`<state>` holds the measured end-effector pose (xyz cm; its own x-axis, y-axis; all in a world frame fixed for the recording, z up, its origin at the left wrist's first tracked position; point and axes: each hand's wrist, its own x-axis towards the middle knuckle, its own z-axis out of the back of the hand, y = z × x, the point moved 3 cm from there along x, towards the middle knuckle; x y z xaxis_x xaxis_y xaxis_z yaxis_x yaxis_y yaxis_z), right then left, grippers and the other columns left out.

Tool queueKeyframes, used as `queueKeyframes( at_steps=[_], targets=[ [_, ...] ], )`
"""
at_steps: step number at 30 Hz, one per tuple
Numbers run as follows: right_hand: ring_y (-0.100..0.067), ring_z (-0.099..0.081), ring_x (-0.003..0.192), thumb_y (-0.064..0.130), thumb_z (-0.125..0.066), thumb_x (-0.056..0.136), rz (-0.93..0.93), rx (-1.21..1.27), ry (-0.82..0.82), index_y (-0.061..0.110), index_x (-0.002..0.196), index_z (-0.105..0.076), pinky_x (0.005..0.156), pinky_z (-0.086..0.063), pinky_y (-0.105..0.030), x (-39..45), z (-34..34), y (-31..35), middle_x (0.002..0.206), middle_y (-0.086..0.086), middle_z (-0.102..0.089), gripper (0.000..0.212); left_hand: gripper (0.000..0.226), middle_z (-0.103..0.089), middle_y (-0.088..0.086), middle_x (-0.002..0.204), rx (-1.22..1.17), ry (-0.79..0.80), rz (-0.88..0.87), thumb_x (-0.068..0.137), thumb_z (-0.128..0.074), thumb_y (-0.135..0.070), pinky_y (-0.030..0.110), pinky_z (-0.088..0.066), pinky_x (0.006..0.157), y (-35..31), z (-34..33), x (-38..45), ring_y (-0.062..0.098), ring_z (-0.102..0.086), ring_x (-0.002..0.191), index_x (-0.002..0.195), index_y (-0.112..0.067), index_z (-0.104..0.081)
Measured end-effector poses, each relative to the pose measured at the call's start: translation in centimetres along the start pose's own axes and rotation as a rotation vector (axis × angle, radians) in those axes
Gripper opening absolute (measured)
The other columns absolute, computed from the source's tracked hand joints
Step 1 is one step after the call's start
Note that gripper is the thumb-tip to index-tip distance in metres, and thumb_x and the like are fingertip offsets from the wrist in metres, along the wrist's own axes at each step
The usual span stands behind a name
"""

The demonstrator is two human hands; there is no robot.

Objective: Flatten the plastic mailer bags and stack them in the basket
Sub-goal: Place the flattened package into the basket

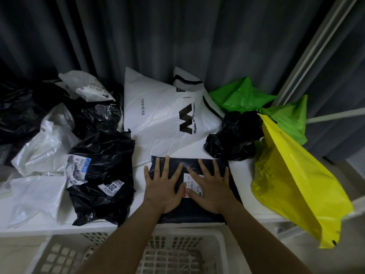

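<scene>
A black mailer bag (194,213) with a white shipping label (194,183) lies flat on the white table (243,175), near its front edge. My left hand (163,184) presses on the bag's left half with fingers spread and straight. My right hand (210,187) presses flat on the right half, partly covering the label. A white slotted basket (217,246) stands below the table's front edge, under my forearms; nothing shows inside its visible part.
Crumpled black bags (102,175) and white bags (45,151) fill the table's left. A large white printed bag (158,119) lies behind. A black wad (235,135), green bags (243,95) and a yellow bag (292,182) sit right. Dark curtains hang behind.
</scene>
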<state>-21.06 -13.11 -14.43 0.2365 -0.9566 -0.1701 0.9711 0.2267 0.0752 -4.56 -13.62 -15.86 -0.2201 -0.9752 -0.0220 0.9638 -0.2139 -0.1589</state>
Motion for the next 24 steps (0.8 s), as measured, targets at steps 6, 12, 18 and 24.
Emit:
queueKeyframes(
  at_steps=[6,12,18,24],
  targets=[
    [-0.034,0.025,0.142,0.085,-0.003,0.07,-0.01,-0.008,-0.004,0.058,0.138,0.02,0.109,0.017,-0.063,0.2,-0.6,-0.1,0.158,0.007,0.02,0.076,0.08,0.015,0.01,0.159,0.028,0.012,0.002,0.072,0.013,-0.066,0.051,0.022,0.109,-0.1,0.0,0.1,0.033,0.023,0.143,0.148,-0.041,0.01],
    [-0.038,0.016,0.144,0.078,0.008,0.068,-0.027,-0.071,0.009,0.051,0.145,0.013,0.109,0.013,-0.063,-0.6,0.8,0.8,0.16,0.003,0.015,0.081,0.076,0.02,0.008,0.158,0.001,0.09,0.034,0.08,0.008,-0.07,0.05,0.021,0.11,-0.1,1.2,-0.2,0.027,0.024,0.144,0.149,-0.039,0.012],
    [-0.026,-0.001,0.147,0.03,-0.041,0.099,0.053,0.243,-0.131,0.026,0.149,-0.028,0.118,-0.003,-0.046,-3.2,3.2,4.9,0.161,-0.004,-0.008,0.051,0.058,-0.012,0.008,0.159,-0.18,-0.016,-0.093,0.101,-0.031,-0.023,0.032,-0.025,0.113,-1.1,4.6,-4.6,0.023,-0.017,0.146,0.153,-0.019,-0.007],
    [-0.028,-0.05,0.115,0.024,-0.055,0.091,0.095,0.588,-0.229,0.017,0.122,-0.06,0.098,-0.042,-0.036,-3.5,5.0,11.7,0.12,-0.007,-0.058,0.032,0.036,-0.063,0.004,0.104,-0.296,-0.349,-0.118,0.091,-0.042,-0.017,0.034,-0.048,0.065,2.7,10.4,-9.9,0.025,-0.06,0.092,0.123,-0.019,-0.059]
  ],
)
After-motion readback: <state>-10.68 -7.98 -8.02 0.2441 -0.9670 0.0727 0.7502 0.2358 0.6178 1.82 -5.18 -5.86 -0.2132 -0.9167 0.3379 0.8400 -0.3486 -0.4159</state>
